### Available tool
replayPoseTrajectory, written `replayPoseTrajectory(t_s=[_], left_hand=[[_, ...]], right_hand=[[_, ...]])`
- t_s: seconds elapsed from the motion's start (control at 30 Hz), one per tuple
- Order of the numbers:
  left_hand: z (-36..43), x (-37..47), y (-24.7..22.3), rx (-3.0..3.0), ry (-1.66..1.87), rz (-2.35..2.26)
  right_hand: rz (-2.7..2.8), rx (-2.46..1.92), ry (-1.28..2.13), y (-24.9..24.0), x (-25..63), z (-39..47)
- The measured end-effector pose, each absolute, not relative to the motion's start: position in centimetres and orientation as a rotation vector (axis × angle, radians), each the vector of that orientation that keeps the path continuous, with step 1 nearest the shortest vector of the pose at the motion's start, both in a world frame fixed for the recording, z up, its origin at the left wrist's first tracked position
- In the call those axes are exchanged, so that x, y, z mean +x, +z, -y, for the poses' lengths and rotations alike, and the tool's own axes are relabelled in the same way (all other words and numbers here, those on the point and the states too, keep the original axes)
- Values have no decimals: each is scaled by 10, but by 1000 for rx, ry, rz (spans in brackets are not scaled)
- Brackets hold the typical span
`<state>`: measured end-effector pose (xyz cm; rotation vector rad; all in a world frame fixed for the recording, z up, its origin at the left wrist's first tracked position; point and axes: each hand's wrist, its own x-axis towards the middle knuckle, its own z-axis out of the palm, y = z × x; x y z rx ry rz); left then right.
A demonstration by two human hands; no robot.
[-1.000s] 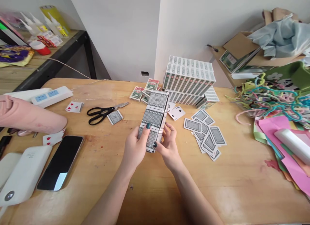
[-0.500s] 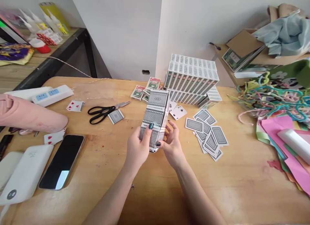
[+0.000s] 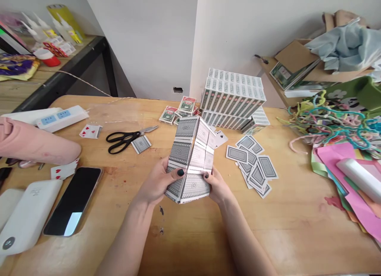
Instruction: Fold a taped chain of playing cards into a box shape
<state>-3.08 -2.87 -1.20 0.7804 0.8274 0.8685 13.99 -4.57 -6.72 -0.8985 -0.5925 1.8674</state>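
Observation:
A long box-like structure made of playing cards (image 3: 195, 161), patterned backs outward, is held above the table between both hands. My left hand (image 3: 160, 179) grips its left side, thumb on the near left face. On the right side, my right hand (image 3: 218, 184) holds it with the thumb on the edge of the wide face. Several loose cards (image 3: 258, 171) lie face down to the right. Behind the structure, a two of spades (image 3: 220, 138) is partly covered. Black scissors (image 3: 122, 140) rest at the left beside a face-down card (image 3: 141, 144).
Stacked card boxes (image 3: 233, 93) stand at the back, with a few red-and-green packs (image 3: 187, 105) beside them. A phone (image 3: 73, 200), power bank (image 3: 32, 216) and pink bottle (image 3: 38, 141) lie left. Pipe cleaners (image 3: 336, 129) and coloured paper (image 3: 342, 169) are at the right.
The card structure has turned, so a second wide face now shows, and its lower end has come nearer. My right hand has closed onto its right side; my left hand has moved left and down.

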Motion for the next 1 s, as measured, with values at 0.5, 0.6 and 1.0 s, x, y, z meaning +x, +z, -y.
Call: replayPoseTrajectory(t_s=[0.5,0.6,1.0], left_hand=[[48,-10,-17,1401,767,-1487],[46,-13,-16,1424,799,-1362],[35,-11,-26,1008,813,-1406]], right_hand=[[540,-1028,1572,-72,136,46],[605,-1051,1551,-73,138,47],[803,-1148,1392,-77,146,48]])
